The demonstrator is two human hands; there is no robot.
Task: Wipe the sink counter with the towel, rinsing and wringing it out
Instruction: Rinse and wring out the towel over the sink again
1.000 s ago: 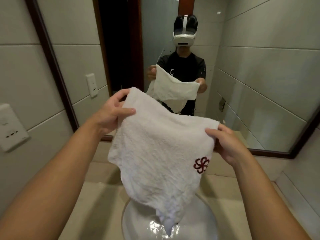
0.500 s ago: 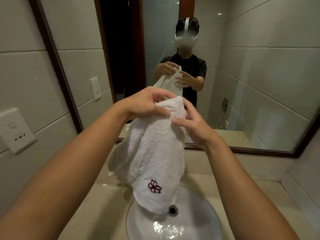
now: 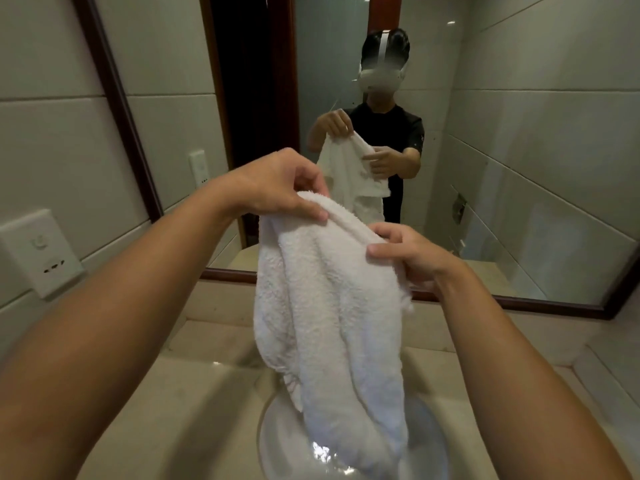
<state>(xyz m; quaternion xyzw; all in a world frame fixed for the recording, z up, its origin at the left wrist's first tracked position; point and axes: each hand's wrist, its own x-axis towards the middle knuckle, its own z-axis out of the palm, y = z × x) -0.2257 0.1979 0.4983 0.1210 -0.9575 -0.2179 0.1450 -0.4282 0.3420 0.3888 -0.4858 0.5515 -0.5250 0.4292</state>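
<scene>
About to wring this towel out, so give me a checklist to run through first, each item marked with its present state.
1. Left hand gripping towel top: ok.
2. Right hand gripping towel top: ok.
3. Towel gathered lengthwise: ok.
4. Towel hanging over sink basin, not counter: ok.
5. Towel rinsed through: cannot tell.
6. Tap off: cannot tell, no tap in view.

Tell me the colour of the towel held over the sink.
White towel, clearest in the head view.
</scene>
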